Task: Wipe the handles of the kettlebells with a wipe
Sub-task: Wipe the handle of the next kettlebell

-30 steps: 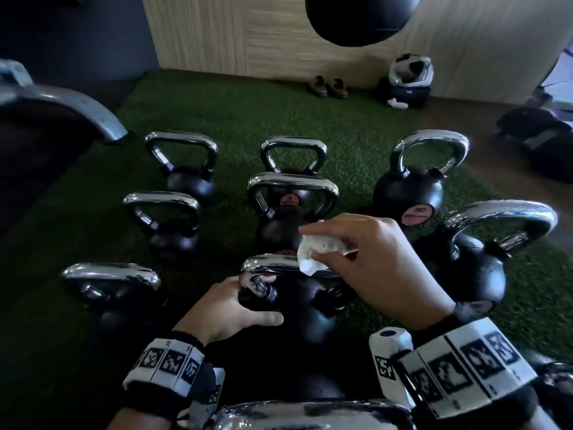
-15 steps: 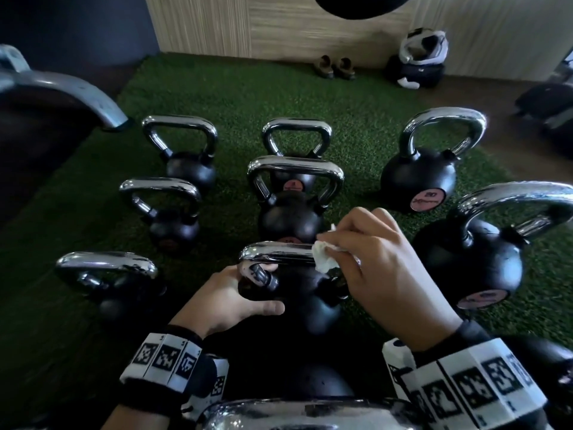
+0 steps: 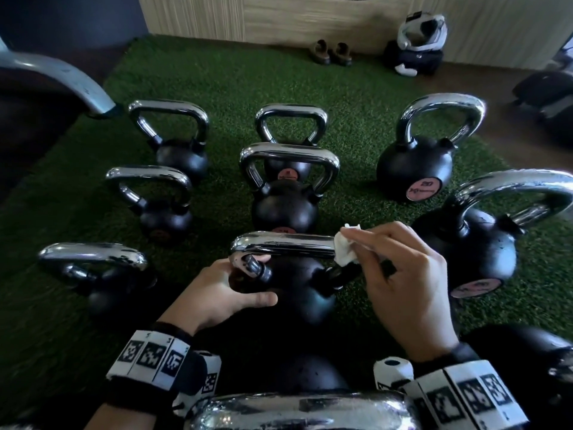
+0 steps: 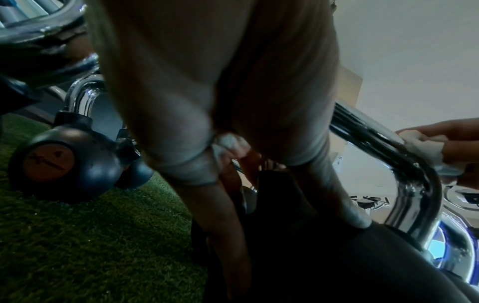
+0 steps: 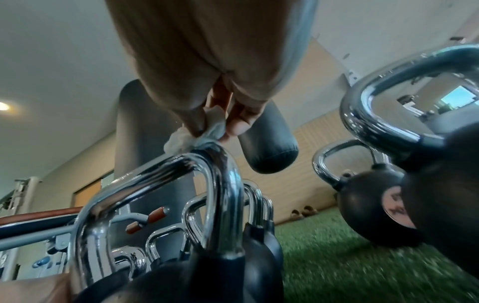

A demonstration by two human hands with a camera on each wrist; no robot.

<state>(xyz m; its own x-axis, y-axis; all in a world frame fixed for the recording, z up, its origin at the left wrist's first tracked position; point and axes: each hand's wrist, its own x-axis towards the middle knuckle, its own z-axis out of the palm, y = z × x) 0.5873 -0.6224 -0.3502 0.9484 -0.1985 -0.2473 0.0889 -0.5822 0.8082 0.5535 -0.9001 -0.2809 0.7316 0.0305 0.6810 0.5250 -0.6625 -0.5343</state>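
Observation:
The black kettlebell (image 3: 297, 290) in front of me has a chrome handle (image 3: 282, 245). My right hand (image 3: 353, 246) pinches a crumpled white wipe (image 3: 342, 252) against the right corner of that handle. In the right wrist view the wipe (image 5: 197, 135) sits on top of the handle's bend (image 5: 223, 184), between thumb and fingers. My left hand (image 3: 260, 279) grips the kettlebell at the left foot of the handle, thumb along the ball. The left wrist view shows the handle (image 4: 388, 147) and the wipe (image 4: 425, 147) at the far end.
Several more chrome-handled kettlebells stand close together on the green turf (image 3: 217, 76): a big one (image 3: 465, 243) just right of my right hand, one (image 3: 304, 411) right under me. A grey machine leg (image 3: 62, 79) is far left; shoes (image 3: 333, 52) and a bag (image 3: 418, 57) lie by the wall.
My right hand has slid the wipe rightward along the handle, from near its middle to the right corner. The left hand has kept its grip on the kettlebell.

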